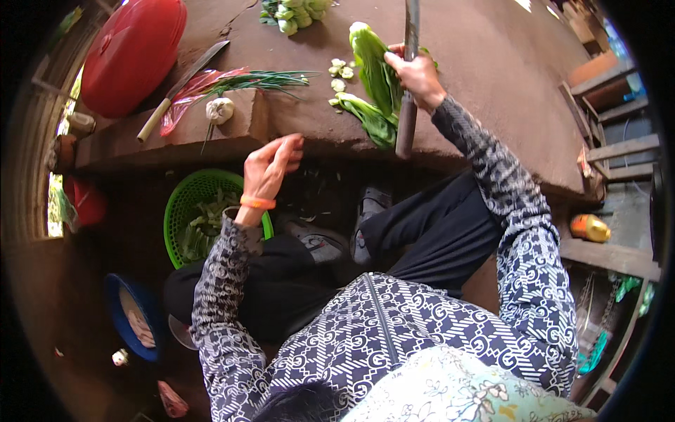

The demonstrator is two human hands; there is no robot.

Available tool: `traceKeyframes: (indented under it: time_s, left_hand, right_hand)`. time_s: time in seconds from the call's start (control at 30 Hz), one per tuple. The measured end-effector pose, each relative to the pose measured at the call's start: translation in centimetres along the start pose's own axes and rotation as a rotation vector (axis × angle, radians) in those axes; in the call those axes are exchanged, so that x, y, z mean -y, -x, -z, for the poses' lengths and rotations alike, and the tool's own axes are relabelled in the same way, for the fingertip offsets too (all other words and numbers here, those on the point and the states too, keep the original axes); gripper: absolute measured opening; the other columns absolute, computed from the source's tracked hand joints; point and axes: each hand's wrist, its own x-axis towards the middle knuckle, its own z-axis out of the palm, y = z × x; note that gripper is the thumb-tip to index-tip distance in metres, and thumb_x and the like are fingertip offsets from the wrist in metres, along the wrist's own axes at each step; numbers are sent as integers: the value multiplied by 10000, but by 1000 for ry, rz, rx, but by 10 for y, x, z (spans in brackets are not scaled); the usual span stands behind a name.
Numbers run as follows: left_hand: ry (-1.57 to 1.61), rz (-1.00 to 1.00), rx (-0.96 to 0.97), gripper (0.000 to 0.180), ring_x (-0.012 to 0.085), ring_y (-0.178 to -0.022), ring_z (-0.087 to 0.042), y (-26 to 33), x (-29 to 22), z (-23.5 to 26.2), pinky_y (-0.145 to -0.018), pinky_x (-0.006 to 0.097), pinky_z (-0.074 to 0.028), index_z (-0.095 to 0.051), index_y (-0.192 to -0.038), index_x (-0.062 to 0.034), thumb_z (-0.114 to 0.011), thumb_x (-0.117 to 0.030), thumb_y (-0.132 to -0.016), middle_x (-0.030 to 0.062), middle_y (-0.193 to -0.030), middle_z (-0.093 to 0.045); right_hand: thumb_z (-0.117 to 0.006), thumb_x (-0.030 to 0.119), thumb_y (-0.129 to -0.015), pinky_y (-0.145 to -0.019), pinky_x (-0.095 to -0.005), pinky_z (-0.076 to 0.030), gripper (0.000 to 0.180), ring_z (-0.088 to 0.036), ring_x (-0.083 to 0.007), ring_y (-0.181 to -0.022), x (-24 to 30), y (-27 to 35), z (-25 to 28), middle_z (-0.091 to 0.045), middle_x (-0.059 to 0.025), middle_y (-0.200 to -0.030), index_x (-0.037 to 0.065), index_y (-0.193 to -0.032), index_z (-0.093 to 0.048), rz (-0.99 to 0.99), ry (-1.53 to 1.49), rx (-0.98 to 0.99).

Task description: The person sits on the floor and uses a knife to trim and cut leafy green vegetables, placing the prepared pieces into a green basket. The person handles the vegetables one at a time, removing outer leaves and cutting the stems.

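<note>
We are wearing a boldly patterned jacket [327,337] over black trousers [443,235].
White lattice lines and curling motifs are covering its dark fabric, a zip [380,316] is running down the front, and the sleeves [538,271] are looking greyer toward the cuffs; an orange band [257,202] is circling our left hand's [269,169] wrist, pale floral cloth [457,390] is overlapping the jacket, and we are sporting grey footwear [325,248].

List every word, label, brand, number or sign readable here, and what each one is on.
Jacket: repeated pale letter motif in the pattern; not copied out here.
Grey slippers: marks too small to read.
Orange-yellow object at right: any label is too blurred to read.
Knife and leafy greens: no lettering visible.
No other readable text.
</note>
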Motion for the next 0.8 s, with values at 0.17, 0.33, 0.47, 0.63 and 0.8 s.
traceKeyframes:
  time_s: [0.17,0.33,0.47,0.63,0.8]
  left_hand:
    - [400,-2,26,538,172,-1291,-521,-38,-22,-41,-1057,350,-441,-488,-1437,-58,-565,-391,-1021,59,-1386,-574]
    - [720,6,11,348,167,-1043,-659,-39,-23,-44,-901,327,-539,-615,-1207,-26,-675,-275,-970,87,-1157,-682]
    - [833,110,66,298,148,-918,-676,-27,-25,-19,-777,310,-582,-620,-1150,-40,-709,-223,-931,48,-1037,-686]
    - [490,146,56,311,107,-773,-650,-13,-35,-21,-681,270,-573,-648,-1142,-39,-740,-211,-899,17,-947,-665]
    - [369,162,160,246,82,-648,-621,-9,-38,-24,-567,232,-516,-682,-1075,-29,-721,-194,-896,-6,-809,-645]
  right_hand:
    - [-692,206,-948,-520,-195,-401,207,-505,-20,-597,34,66,-49,-601,45,-778,51,-1084,-674,-64,-102,260]
    - [-698,337,-952,-593,-229,-457,353,-558,-51,-674,50,96,-68,-632,12,-823,31,-1125,-674,-35,-11,556]
    - [-530,533,-1000,-724,-328,-528,561,-659,-176,-794,65,87,-54,-679,-100,-910,26,-1197,-663,286,196,507]
    - [-366,714,-965,-854,-385,-524,824,-672,-292,-996,74,89,-47,-670,-212,-1108,105,-1521,-365,179,167,808]
    - [-348,745,-948,-1057,-451,-417,877,-533,-406,-1260,68,96,-51,-488,-265,-1428,116,-1553,-266,260,245,839]
